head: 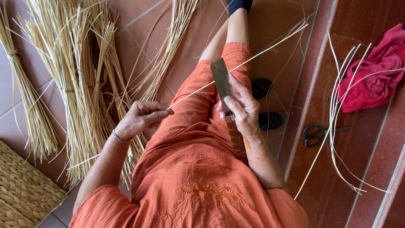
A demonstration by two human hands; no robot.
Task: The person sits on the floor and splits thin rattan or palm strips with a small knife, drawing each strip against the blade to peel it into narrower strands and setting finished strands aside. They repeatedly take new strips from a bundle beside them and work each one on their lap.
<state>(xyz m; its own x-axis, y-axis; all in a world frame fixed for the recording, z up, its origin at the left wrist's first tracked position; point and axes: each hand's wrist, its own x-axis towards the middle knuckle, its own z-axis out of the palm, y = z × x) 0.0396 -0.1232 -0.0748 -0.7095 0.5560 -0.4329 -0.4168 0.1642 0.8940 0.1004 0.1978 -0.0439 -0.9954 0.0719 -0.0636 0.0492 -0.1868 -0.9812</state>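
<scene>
My left hand [141,118] pinches the reed [236,67], light and springy, running toward two o'clock; my right hand [241,107] grips the knife [222,84].

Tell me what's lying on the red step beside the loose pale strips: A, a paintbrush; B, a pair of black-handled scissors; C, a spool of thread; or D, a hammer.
B: a pair of black-handled scissors lies on the red step, right against the loose pale strips and below the crumpled red cloth.
</scene>
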